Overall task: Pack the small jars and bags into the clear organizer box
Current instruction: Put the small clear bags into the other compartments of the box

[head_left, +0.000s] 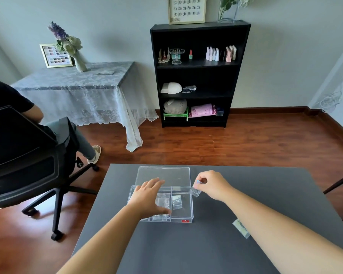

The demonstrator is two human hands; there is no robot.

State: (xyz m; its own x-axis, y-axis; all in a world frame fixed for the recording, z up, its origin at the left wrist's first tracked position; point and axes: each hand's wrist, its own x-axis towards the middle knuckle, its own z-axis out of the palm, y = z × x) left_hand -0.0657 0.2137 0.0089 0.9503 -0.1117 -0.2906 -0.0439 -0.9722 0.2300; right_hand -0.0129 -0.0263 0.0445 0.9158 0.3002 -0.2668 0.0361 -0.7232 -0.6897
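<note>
A clear organizer box lies on the dark grey table with its lid folded back flat behind it. My left hand rests palm down over the box's left compartments, fingers spread, holding nothing that I can see. A small clear bag lies in the right compartment, and another clear piece shows beside my left hand. My right hand hovers just right of the box, pinching a small clear bag by its top. One more small bag lies on the table under my right forearm.
A black office chair with a seated person stands left of the table. Behind are a lace-covered side table and a black bookshelf. Wooden floor lies between them and the table's far edge.
</note>
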